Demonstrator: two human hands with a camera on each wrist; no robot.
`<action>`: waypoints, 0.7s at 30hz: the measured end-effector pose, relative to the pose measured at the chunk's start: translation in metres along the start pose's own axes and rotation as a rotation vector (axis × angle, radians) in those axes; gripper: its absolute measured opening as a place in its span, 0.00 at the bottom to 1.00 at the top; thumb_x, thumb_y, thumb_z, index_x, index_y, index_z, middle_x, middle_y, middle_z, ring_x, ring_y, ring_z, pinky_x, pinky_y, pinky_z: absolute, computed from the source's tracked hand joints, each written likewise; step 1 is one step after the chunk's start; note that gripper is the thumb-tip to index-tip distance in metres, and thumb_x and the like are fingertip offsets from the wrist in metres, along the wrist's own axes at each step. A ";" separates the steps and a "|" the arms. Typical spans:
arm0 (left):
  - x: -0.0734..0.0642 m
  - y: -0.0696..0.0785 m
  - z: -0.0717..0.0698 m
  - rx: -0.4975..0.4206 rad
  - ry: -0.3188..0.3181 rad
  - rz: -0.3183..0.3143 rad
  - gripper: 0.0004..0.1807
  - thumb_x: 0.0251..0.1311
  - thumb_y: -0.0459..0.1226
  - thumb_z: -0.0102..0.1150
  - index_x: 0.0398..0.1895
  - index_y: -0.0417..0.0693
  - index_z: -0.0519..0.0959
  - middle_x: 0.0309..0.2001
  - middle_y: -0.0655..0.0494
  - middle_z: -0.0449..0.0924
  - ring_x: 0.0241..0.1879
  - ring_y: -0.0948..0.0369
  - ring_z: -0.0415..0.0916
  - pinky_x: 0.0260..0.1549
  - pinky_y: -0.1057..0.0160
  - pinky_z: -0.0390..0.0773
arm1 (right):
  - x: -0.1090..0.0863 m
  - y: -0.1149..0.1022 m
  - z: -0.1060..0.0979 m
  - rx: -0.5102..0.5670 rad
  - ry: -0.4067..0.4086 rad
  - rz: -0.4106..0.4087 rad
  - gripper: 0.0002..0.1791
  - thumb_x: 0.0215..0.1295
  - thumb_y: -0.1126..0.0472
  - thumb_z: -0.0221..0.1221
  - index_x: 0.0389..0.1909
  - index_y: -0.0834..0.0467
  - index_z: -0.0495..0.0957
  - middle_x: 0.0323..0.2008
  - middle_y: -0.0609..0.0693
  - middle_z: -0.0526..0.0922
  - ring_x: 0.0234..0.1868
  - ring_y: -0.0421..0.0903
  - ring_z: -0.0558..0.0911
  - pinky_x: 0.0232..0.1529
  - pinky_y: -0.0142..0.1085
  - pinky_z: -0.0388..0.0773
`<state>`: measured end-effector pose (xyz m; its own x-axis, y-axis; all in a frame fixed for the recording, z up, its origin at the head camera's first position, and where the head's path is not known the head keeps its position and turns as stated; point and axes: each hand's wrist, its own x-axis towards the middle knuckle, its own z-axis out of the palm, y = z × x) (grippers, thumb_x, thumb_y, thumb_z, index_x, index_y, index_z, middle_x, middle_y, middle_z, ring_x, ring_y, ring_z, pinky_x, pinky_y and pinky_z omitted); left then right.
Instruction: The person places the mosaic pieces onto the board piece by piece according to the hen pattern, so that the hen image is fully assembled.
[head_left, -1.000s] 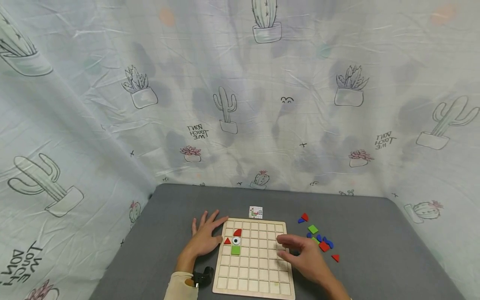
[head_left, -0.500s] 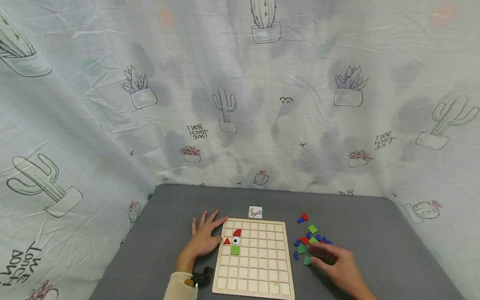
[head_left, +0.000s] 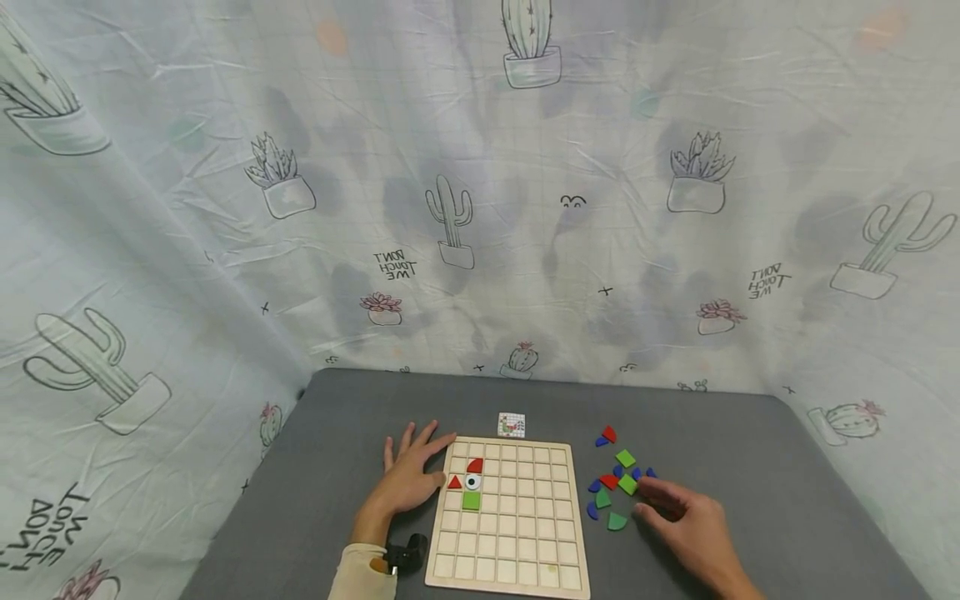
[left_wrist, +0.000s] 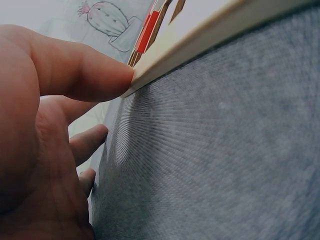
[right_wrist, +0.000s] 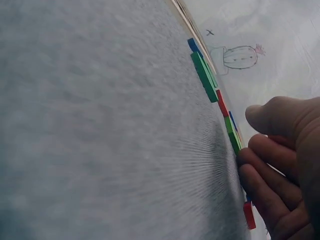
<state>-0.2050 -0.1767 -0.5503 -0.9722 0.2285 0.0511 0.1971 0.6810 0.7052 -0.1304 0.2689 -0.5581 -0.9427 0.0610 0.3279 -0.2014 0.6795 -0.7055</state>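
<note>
My left hand rests at the left edge of a wooden grid board, fingers spread and thumb tip against the rim in the left wrist view. In the board's upper left cells lie a red triangle, a red quarter-circle piece, a round eye tile and a light green square. To the right of the board my right hand is low over the table beside loose pieces, thumb apart from the loosely bent fingers. Its fingertips are right by a light green square. A dark green piece lies near the thumb.
Several loose red, blue and green pieces lie right of the board, including a red piece farther back. A small printed card lies behind the board. The grey table is bordered by cactus-print cloth.
My right hand has moved right, from over the board's right edge to the loose pieces, where more of them show than at first. The left hand has stayed at the board's edge.
</note>
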 end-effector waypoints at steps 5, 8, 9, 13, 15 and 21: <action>0.000 -0.001 0.000 -0.005 0.002 0.008 0.36 0.64 0.31 0.63 0.78 0.53 0.78 0.87 0.40 0.57 0.88 0.32 0.36 0.79 0.25 0.21 | 0.008 0.003 0.002 -0.075 0.033 -0.047 0.20 0.58 0.60 0.82 0.52 0.53 0.93 0.42 0.46 0.96 0.40 0.34 0.93 0.39 0.16 0.80; 0.000 -0.002 0.000 -0.007 0.003 0.008 0.36 0.64 0.30 0.63 0.78 0.53 0.78 0.87 0.40 0.57 0.88 0.32 0.36 0.79 0.25 0.21 | 0.013 0.003 0.006 -0.103 0.053 -0.062 0.20 0.56 0.61 0.82 0.51 0.53 0.93 0.41 0.45 0.96 0.40 0.36 0.93 0.43 0.12 0.76; 0.000 -0.002 0.000 -0.008 0.002 0.007 0.36 0.64 0.30 0.63 0.78 0.53 0.78 0.87 0.40 0.57 0.88 0.32 0.36 0.79 0.25 0.20 | 0.015 0.003 0.007 -0.112 0.057 -0.063 0.20 0.56 0.61 0.82 0.51 0.53 0.93 0.41 0.44 0.96 0.40 0.37 0.93 0.43 0.11 0.75; -0.001 0.000 0.000 -0.012 -0.001 0.000 0.36 0.64 0.31 0.64 0.78 0.54 0.78 0.87 0.40 0.57 0.88 0.32 0.36 0.79 0.25 0.20 | 0.018 0.003 0.011 -0.129 0.056 -0.069 0.20 0.54 0.63 0.83 0.50 0.55 0.93 0.42 0.46 0.96 0.40 0.40 0.94 0.44 0.11 0.74; -0.001 0.000 0.000 -0.009 -0.001 -0.004 0.36 0.64 0.31 0.64 0.78 0.54 0.78 0.87 0.40 0.57 0.88 0.32 0.35 0.79 0.25 0.20 | 0.019 0.003 0.012 -0.138 0.056 -0.077 0.21 0.53 0.65 0.83 0.49 0.56 0.93 0.42 0.47 0.95 0.40 0.41 0.94 0.43 0.12 0.75; 0.000 0.000 0.000 -0.008 0.003 0.000 0.36 0.63 0.31 0.64 0.78 0.54 0.79 0.87 0.40 0.58 0.88 0.32 0.36 0.79 0.25 0.21 | 0.020 0.002 0.014 -0.149 0.088 -0.107 0.21 0.50 0.71 0.81 0.47 0.57 0.93 0.40 0.47 0.95 0.38 0.42 0.94 0.42 0.10 0.73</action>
<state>-0.2049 -0.1762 -0.5503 -0.9725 0.2267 0.0532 0.1962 0.6751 0.7112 -0.1530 0.2616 -0.5618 -0.8899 0.0416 0.4543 -0.2519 0.7856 -0.5652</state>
